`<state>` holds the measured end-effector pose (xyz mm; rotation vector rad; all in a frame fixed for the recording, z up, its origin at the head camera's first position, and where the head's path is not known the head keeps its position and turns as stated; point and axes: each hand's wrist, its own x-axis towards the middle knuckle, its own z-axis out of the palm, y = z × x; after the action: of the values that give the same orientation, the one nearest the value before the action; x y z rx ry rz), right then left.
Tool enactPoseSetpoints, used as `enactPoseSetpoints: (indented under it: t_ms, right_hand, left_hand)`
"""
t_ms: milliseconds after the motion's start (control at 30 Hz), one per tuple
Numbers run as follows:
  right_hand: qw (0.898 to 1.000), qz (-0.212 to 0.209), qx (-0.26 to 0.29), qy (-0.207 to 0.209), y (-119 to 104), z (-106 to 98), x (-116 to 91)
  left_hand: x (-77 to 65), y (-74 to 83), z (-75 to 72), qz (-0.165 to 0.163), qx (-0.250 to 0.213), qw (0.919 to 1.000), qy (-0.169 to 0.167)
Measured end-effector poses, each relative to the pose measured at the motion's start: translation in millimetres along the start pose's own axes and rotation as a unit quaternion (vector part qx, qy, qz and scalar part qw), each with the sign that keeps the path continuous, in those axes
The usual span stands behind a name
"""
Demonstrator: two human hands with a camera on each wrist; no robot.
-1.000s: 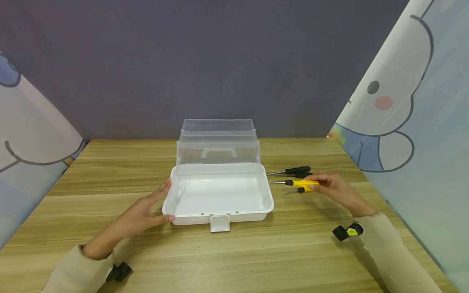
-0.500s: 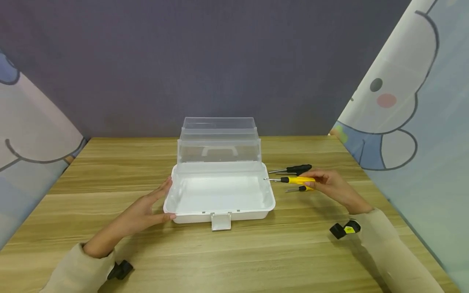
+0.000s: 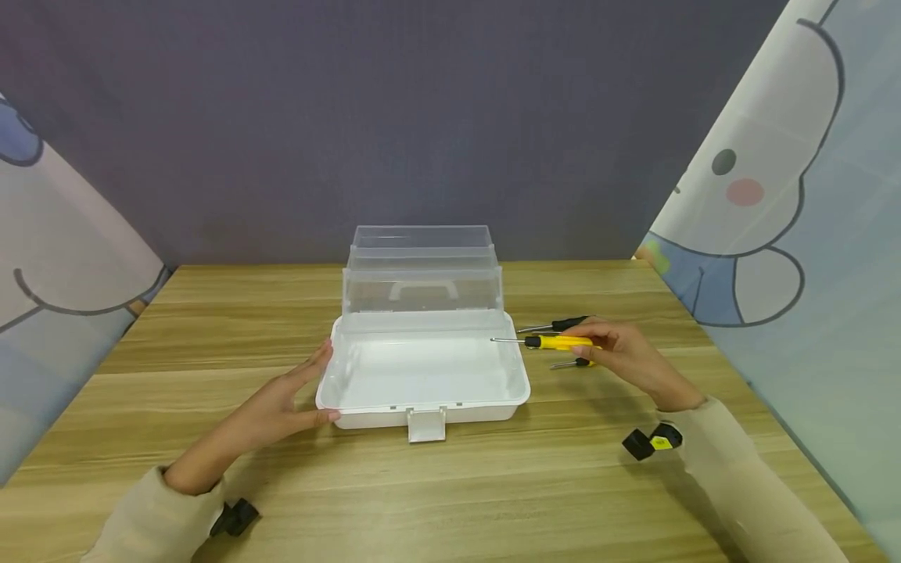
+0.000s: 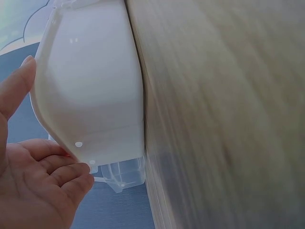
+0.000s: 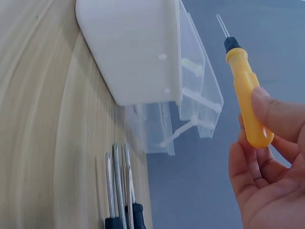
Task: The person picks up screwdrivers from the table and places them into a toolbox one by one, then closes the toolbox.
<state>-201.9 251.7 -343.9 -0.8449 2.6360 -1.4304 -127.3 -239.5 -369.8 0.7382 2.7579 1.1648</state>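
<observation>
The yellow screwdriver (image 5: 245, 88), black-collared, is pinched by the right hand (image 3: 626, 358), the left hand (image 3: 278, 403) spread.

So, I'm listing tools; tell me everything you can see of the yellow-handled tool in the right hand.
The yellow-handled tool has a plastic-looking handle with a slot near its end, a black collar and a metallic-looking shaft; the tip is too blurred to identify. Only the right hand touches it, pinching the handle above the table. In the head view it points left, its shaft overlapping the right rim of the white box.
</observation>
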Motion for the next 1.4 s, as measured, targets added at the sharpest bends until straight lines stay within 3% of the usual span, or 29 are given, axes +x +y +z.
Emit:
enactPoseSetpoints:
  t_ms: [733,1200,1400]
  right_hand:
    - [0.999,0.031,-0.012,0.015,-19,15,10]
    - [1.0,0.007,0.001,0.024,-29,25,23]
    - [0.999,0.036,0.017,0.021,-32,31,31]
  left_hand:
    - [1.4,-0.2,3.9,0.003,-0.013,0.9999,-0.003]
    - [2.1,-1.2,2.7,0.008,-0.009,0.9999,-0.001]
    - [0.8,-0.9,1.7,0.01,-0.003,0.9999,0.002]
